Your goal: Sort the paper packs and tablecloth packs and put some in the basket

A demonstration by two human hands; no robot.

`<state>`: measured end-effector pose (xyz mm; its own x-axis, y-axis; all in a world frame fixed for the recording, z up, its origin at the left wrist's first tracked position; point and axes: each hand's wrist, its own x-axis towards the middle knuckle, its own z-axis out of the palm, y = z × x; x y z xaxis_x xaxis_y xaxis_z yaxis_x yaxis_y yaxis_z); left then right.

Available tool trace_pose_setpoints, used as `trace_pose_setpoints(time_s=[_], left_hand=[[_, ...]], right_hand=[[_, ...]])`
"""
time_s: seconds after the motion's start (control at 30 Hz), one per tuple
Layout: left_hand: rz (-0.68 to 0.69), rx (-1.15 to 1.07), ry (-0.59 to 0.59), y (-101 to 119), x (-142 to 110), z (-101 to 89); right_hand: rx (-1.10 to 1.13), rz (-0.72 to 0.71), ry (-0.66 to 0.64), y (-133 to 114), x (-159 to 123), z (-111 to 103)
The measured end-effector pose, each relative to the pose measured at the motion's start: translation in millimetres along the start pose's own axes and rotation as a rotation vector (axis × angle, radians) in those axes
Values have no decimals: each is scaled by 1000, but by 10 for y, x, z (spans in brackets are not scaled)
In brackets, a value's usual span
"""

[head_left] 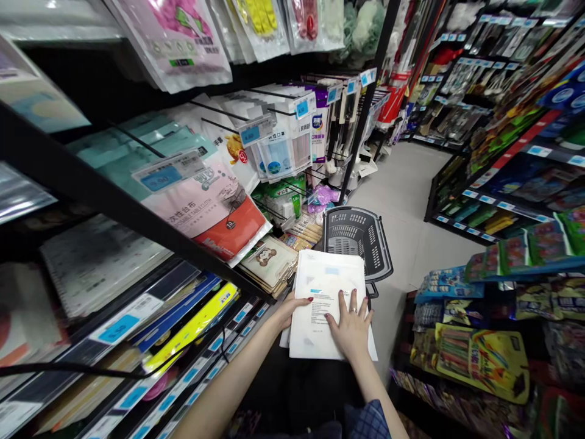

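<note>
A stack of flat white printed packets [315, 338] lies in front of me, low in the aisle. My left hand [292, 308] grips its left edge, thumb on top and the other fingers hidden underneath. On the top packet my right hand [351, 323] rests flat with its fingers spread and a ring on one finger. Just beyond the stack, a dark grey shopping basket [354, 235] stands on the floor, and the packets overlap its near side in view. Nothing shows inside the visible part of the basket.
On the left, a black-framed rack holds hanging packs, including tablecloth packs [214, 207] and masks [281, 146]. Flat brown-edged packs [269, 262] hang low beside the stack. Snack bags [482, 360] fill a shelf on the right. Grey floor [406, 195] runs between the shelves.
</note>
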<state>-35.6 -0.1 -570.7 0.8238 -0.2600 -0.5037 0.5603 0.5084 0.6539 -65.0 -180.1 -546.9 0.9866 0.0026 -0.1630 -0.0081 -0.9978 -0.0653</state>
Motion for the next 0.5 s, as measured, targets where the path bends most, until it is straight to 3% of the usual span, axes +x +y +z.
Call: trace_pose_setpoints(time_s=[0.3,0.5], left_hand=[[17,45,5,24,-2,38],[17,27,17,-21,41,-11]], right_hand=[[26,-20,49,-33,7,50],[307,79,88,222,73,70]])
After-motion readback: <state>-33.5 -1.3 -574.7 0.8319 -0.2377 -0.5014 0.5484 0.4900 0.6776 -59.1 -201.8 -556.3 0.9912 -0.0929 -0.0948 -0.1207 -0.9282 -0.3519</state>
